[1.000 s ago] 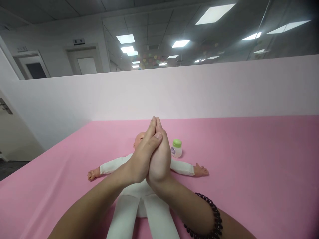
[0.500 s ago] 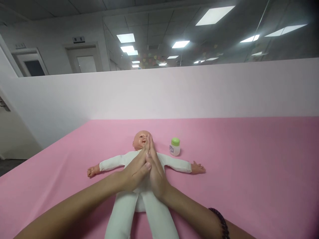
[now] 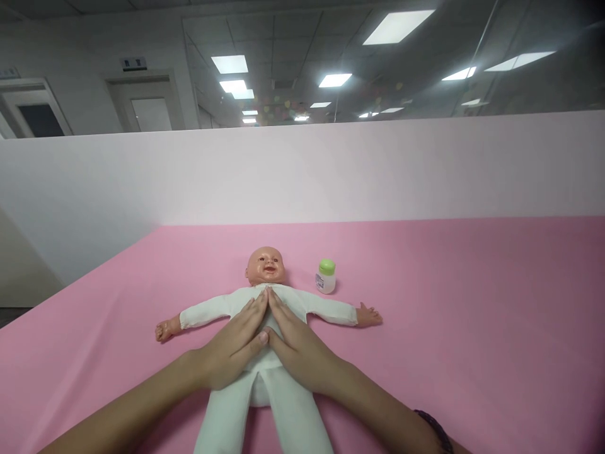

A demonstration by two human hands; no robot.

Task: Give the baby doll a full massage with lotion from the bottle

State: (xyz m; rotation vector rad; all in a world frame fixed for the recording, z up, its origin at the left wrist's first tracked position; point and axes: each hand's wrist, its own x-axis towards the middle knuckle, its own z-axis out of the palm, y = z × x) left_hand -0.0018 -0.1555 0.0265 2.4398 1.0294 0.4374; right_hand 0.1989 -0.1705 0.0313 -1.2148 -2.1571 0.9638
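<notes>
A baby doll (image 3: 265, 266) in a white cloth suit lies on its back, arms stretched out to both sides. My left hand (image 3: 236, 347) lies over the left half of its torso, fingers straight and pointing toward the doll's neck. Mirroring it, my right hand (image 3: 300, 347) covers the right half. The fingertips and thumbs of both hands meet at the middle of the chest, leaving a gap with white cloth between the palms. Neither hand holds anything. The doll's feet are out of the frame.
Just beyond the doll's arm on the right stands a small clear jar (image 3: 326, 277) with a green lid. Pink cloth (image 3: 449, 315) covers the tabletop. A white wall (image 3: 359, 170) rises behind it. A dark bracelet (image 3: 433, 430) is on my right wrist.
My hands were pressed palm to palm above the doll, partly covering its face. They have come down and opened out flat onto its torso. The camera view has shifted slightly.
</notes>
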